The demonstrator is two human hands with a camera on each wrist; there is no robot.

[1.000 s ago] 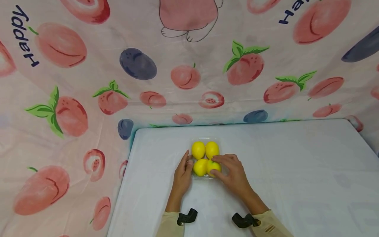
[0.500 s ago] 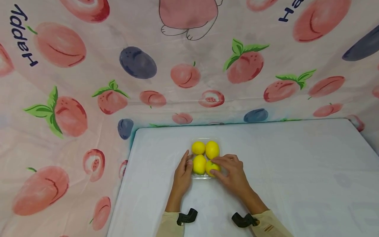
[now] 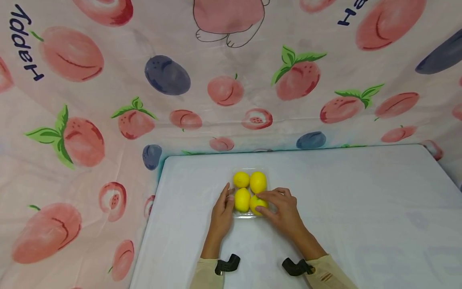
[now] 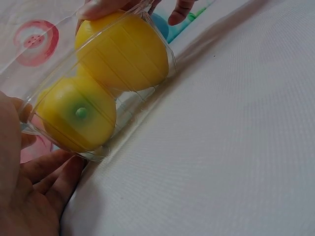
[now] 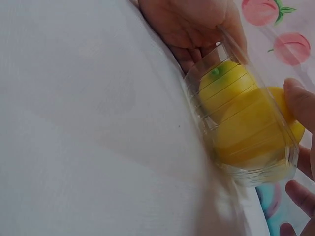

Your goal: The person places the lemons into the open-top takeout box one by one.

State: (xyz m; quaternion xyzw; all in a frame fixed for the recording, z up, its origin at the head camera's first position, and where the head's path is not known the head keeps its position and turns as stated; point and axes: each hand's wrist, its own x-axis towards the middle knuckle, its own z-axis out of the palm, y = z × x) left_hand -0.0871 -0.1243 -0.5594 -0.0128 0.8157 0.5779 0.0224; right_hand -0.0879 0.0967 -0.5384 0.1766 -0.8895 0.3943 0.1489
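A clear plastic tray (image 3: 249, 214) on the white table holds several yellow lemons in a square block. My left hand (image 3: 229, 192) lies flat against the tray's left side, its fingers (image 4: 54, 172) straight along the wall next to a lemon with a green stem spot (image 4: 74, 115). My right hand (image 3: 260, 202) curls over the near right lemon (image 3: 254, 202), index finger above it and thumb below. In the right wrist view the tray (image 5: 236, 123) stands between both hands, with a right fingertip (image 5: 298, 103) on the lemon (image 5: 256, 128).
The table (image 3: 343, 208) spreads wide to the right and toward me. A pink cloth printed with peaches (image 3: 90, 120) hangs behind it and down the left side, meeting the table's left edge. Black wrist mounts (image 3: 225, 265) show at the bottom.
The near left lemon has shifted from tilted to more upright and sits tighter in the tray. Both hands stay in place against the tray and the near right lemon.
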